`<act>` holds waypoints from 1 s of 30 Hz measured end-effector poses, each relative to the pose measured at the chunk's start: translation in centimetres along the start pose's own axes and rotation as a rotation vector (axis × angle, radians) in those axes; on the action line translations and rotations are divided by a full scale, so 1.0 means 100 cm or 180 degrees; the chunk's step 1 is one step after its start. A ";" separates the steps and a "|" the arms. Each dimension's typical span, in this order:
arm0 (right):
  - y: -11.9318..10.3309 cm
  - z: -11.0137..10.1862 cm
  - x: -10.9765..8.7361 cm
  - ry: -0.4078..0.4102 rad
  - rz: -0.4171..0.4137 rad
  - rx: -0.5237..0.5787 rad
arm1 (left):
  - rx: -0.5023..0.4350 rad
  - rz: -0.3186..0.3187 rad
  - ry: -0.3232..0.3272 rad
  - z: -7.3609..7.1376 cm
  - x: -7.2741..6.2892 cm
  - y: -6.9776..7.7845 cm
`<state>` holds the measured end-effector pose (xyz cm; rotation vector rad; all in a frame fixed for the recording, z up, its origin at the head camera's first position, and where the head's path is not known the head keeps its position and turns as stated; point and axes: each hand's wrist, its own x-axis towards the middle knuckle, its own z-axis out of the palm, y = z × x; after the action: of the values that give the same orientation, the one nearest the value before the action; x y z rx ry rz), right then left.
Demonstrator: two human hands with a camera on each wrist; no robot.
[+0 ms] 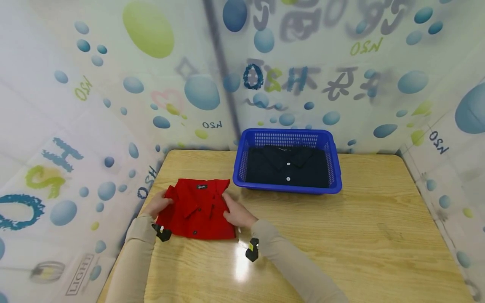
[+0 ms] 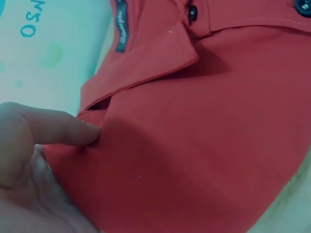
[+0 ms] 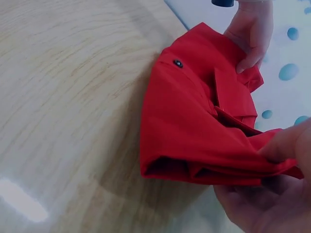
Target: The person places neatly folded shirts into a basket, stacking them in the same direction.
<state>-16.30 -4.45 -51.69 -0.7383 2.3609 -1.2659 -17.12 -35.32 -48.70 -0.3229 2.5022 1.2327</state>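
Note:
A folded red collared shirt with dark buttons and a dark neck label is at the left of the table, its collar toward the back. My left hand grips its left edge, thumb on top beside the collar in the left wrist view. At the opposite edge my right hand pinches the folded layers, with the thumb above and the fingers beneath. In the right wrist view, the shirt's near folded edge stands off the wood with a shadow under it.
A blue plastic basket stands at the back of the wooden table, right of the shirt. Inside lies a folded black shirt with white buttons. Patterned white walls border the table's back and sides.

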 end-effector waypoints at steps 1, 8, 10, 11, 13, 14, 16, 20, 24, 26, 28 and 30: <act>-0.001 -0.001 -0.001 0.0012 -0.0026 -0.0027 | 0.0005 0.0006 0.0018 0.000 0.000 0.001; -0.005 -0.014 -0.007 0.0170 -0.0348 -0.0385 | -0.0020 0.0036 -0.0050 -0.002 0.002 0.006; -0.004 -0.018 -0.008 0.0194 -0.0417 -0.0413 | -0.0006 0.0035 -0.0071 -0.004 0.003 0.009; -0.005 -0.020 -0.009 0.0197 -0.0432 -0.0391 | 0.0007 0.0031 -0.0064 -0.004 0.002 0.011; -0.005 -0.024 -0.010 0.0211 -0.0463 -0.0373 | 0.0000 0.0043 -0.0058 -0.005 0.001 0.016; -0.006 -0.027 -0.011 0.0220 -0.0471 -0.0381 | -0.0013 0.0047 -0.0059 -0.005 0.001 0.018; -0.006 -0.032 -0.012 0.0254 -0.0503 -0.0371 | -0.0059 0.0044 -0.0074 -0.006 0.000 0.022; -0.006 -0.043 -0.014 0.0436 -0.0710 -0.0468 | -0.0145 0.0085 -0.0121 -0.006 -0.002 0.031; -0.004 -0.055 -0.018 0.0564 -0.0910 -0.0548 | -0.0138 0.0158 -0.0133 -0.005 -0.003 0.039; -0.003 -0.061 -0.020 0.0615 -0.0949 -0.0592 | -0.0135 0.0224 -0.0149 -0.005 -0.003 0.043; -0.003 -0.067 -0.023 0.0654 -0.0953 -0.0611 | -0.0149 0.0284 -0.0157 -0.004 -0.003 0.047; -0.003 -0.074 -0.026 0.0649 -0.0925 -0.0588 | -0.0163 0.0370 -0.0171 -0.003 -0.003 0.052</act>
<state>-18.12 1.77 -47.37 -1.0907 2.6353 -1.3006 -18.73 -32.45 -44.66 -0.1562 2.4774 1.3337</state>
